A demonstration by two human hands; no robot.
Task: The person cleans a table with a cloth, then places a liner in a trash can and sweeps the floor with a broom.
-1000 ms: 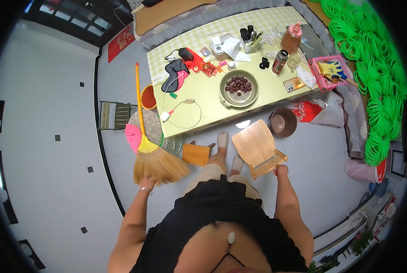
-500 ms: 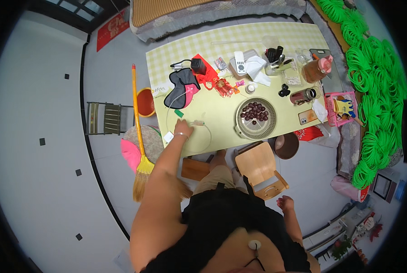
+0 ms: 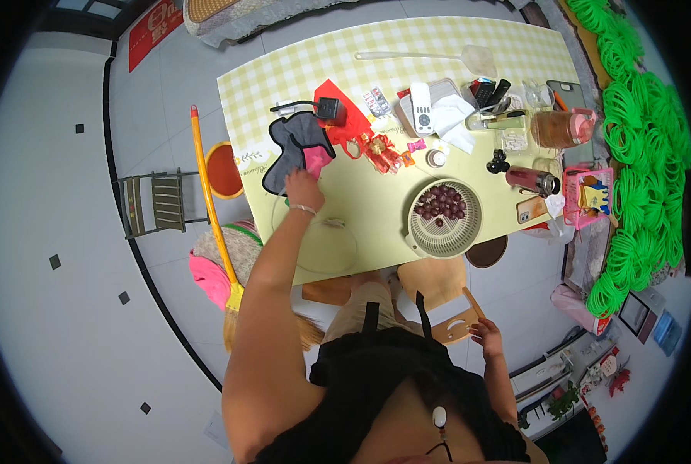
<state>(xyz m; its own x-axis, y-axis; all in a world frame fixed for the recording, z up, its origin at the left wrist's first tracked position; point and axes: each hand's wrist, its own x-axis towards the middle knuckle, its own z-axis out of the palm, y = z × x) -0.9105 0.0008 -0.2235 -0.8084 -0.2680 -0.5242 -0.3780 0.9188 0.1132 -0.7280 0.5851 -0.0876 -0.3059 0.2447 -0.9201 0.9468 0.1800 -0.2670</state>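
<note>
My left hand [image 3: 303,189] is over the left part of the table, its bent fingers closed at the lower edge of a grey and pink fabric wrap [image 3: 290,151]. What lies under the fingertips is hidden. A thin pale cable [image 3: 356,246] loops across the tabletop beside that hand, and a bit of green shows under the wrist. Low on the right, my right hand [image 3: 486,337] hangs beside the back of a wooden chair [image 3: 430,282], fingers loosely bent and apart with nothing in them; whether it touches the chair I cannot tell.
A colander [image 3: 474,224] of grapes stands near the table's front edge. Behind it are a white remote [image 3: 420,108], a red envelope [image 3: 344,120] and a black adapter [image 3: 328,109]. A flask [image 3: 531,180], pitcher [image 3: 554,129] and phone [image 3: 531,209] are at right. A broom [image 3: 212,193] leans at left.
My left hand has moved away from the table's front, up to the fabric wrap. My right hand is now closer to the chair back. The whole view has shifted.
</note>
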